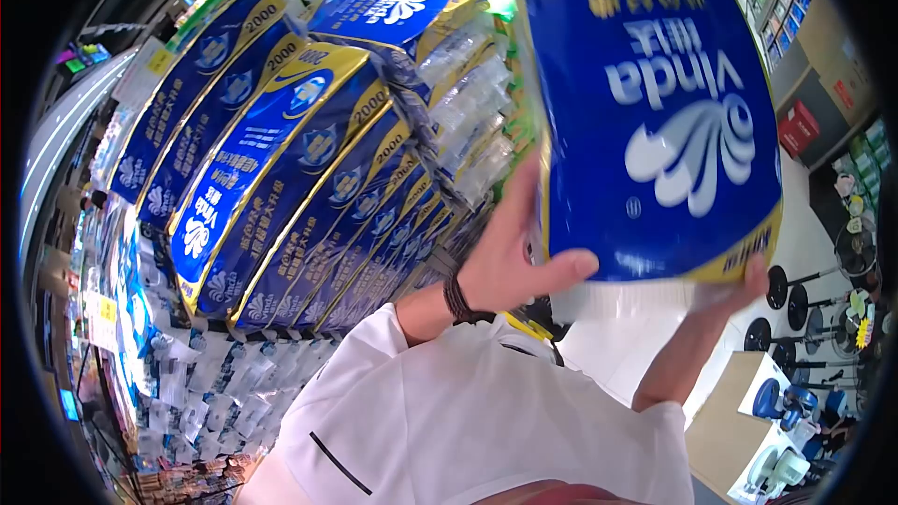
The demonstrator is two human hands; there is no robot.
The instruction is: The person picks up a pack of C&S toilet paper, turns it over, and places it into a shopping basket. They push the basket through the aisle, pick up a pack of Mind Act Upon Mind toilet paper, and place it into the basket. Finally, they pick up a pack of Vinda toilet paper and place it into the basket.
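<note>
A large blue and gold Vinda tissue pack [645, 122] is held up in front of me, its printing upside down. My left hand [524, 257], with a dark bracelet at the wrist, grips its lower left edge, thumb on the front face. At the lower right corner, my right hand [744, 285] supports the pack from below; part of that hand is hidden by it. Left of my hands, more blue Vinda packs [281, 187] are stacked in a tall pile, several marked 2000. One pack [388, 14] lies tilted on top of the pile.
Clear-wrapped packages [210, 393] fill the lower part of the display. Fans [786, 402] and a cardboard box [725, 430] stand on the right, with more standing fans [847, 257] behind. Pale floor [617, 337] shows between. A red box [800, 129] sits farther back.
</note>
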